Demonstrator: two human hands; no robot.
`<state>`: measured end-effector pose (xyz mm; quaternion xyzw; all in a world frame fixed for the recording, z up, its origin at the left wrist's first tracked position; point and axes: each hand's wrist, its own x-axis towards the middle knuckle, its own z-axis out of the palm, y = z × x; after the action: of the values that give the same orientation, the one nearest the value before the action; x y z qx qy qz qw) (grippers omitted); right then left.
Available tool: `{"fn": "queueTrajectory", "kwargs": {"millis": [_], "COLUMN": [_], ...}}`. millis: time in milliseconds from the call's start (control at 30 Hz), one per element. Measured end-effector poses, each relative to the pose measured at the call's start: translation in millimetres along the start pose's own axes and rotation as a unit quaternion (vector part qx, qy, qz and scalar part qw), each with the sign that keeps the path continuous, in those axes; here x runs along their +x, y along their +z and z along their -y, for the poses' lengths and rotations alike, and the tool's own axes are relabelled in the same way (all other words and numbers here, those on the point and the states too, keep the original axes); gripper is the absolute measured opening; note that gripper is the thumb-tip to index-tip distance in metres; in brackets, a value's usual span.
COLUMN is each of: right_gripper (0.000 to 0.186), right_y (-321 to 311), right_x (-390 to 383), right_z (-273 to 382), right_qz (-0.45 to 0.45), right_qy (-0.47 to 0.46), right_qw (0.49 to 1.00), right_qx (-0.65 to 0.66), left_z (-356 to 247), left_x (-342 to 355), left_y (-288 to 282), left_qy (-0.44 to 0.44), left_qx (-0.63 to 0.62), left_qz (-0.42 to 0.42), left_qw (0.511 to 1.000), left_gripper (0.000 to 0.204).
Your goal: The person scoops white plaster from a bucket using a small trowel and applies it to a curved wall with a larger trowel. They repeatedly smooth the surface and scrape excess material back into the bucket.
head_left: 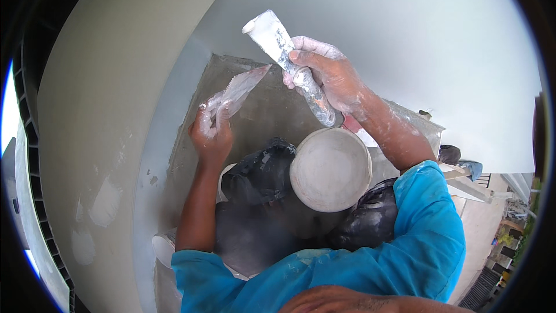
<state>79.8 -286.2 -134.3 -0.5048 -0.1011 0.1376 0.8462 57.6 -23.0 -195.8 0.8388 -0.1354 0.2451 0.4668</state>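
My right hand [327,78] grips the handle of a putty knife [284,52] caked in white plaster, its blade raised toward the pale wall. My left hand [211,133] holds a second flat scraper blade [240,87], smeared with white filler, its tip pointing up toward the putty knife. The two blades are close together but apart. Both hands are dusted with white plaster. Blue sleeves cover my upper arms.
A round bucket of white filler [330,168] sits just below my right forearm. Dark plaster-spattered shoes or bags [260,171] lie beside it on a grey ledge [255,110]. A smooth pale wall [405,35] rises ahead; a beige wall [104,110] stands at left.
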Motion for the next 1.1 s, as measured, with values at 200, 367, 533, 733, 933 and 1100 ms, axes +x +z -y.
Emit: {"fn": "queueTrajectory", "kwargs": {"millis": [200,367,533,733,933,1100], "right_gripper": [0.056,0.054,0.041,0.031,0.035,0.034], "right_y": [7.5,10.7,18.9,51.3,49.6,47.3], "right_x": [77.4,118.3,150.1,168.6,216.6,225.2], "right_z": [20.0,26.9,29.5,36.2,24.8,29.4], "right_qz": [-0.125,-0.133,-0.182,-0.237,-0.312,-0.312], "right_qy": [-0.029,-0.076,-0.105,-0.107,-0.16,-0.139], "right_qw": [0.991,0.988,0.978,0.952,0.907,0.885], "right_qx": [-0.026,-0.02,-0.001,-0.164,-0.234,-0.317], "left_z": [-12.6,-10.2,-8.6,-10.8,-25.7,-26.6], "left_x": [6.1,3.1,5.1,7.5,12.0,12.6], "left_y": [-11.1,-15.3,-22.3,-27.1,-27.7,-29.1], "left_qy": [-0.035,-0.029,-0.037,-0.049,-0.095,-0.103], "left_qx": [0.006,-0.011,-0.022,-0.006,-0.03,-0.044], "left_qz": [0.011,0.044,0.053,0.06,0.086,0.095], "left_qw": [0.999,0.999,0.998,0.997,0.991,0.989], "left_gripper": [0.017,0.015,0.014,0.013,0.016,0.017]}}
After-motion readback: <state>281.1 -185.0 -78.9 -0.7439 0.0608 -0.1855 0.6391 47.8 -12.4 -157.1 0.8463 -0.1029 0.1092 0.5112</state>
